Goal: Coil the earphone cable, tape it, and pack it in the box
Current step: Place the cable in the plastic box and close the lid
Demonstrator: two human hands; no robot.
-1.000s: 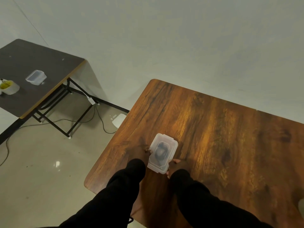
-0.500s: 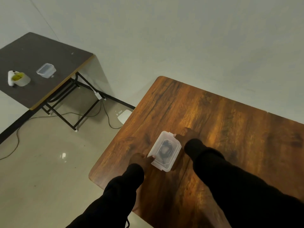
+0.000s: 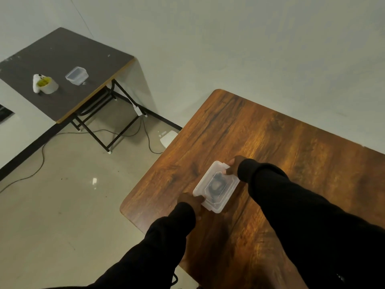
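Note:
A small clear plastic box (image 3: pixel 227 197) with its lid on lies on the brown wooden table (image 3: pixel 270 142) near the left edge. Through the lid I see the dark coiled earphone cable (image 3: pixel 216 185) inside. My left hand (image 3: pixel 190 202) presses on the box's near left corner, fingers on the lid's rim. My right hand (image 3: pixel 234 166) grips the far corner, thumb on the lid's tab. Both sleeves are black.
A dark folding table (image 3: pixel 62 65) stands at the far left with a tape roll (image 3: pixel 46 85), a white object beside it and another clear box (image 3: pixel 76 75). Cables and a white adapter (image 3: pixel 167 138) lie on the tiled floor between the tables.
A second ago both hands were at the box's near end. My right hand has gone to the far corner and my left to the near left corner. The head camera shifted.

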